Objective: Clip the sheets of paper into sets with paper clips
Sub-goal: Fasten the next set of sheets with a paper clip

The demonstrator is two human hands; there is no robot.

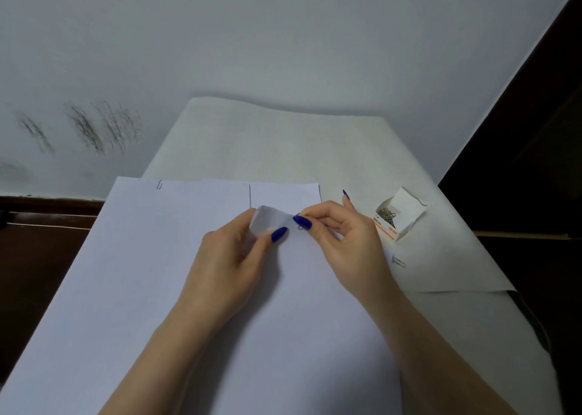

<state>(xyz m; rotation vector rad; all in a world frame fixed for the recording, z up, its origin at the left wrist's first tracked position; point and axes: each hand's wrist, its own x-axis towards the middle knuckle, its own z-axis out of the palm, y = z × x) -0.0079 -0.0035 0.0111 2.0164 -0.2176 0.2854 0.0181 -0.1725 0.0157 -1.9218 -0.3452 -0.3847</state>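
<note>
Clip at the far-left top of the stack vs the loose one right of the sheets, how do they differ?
The clipped paper clip is on the far edge of a set of sheets, upright across it; the loose paper clip holds nothing and lies slanted on the table cover. The clipped one is far left; the loose one is just below the clip box. Both are plain wire.

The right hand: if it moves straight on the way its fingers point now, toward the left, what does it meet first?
Most likely the curled-up paper corner, which the right hand pushes a paper clip onto. Just behind it come the fingers of the left hand holding that corner. Depth is hard to judge.
</note>
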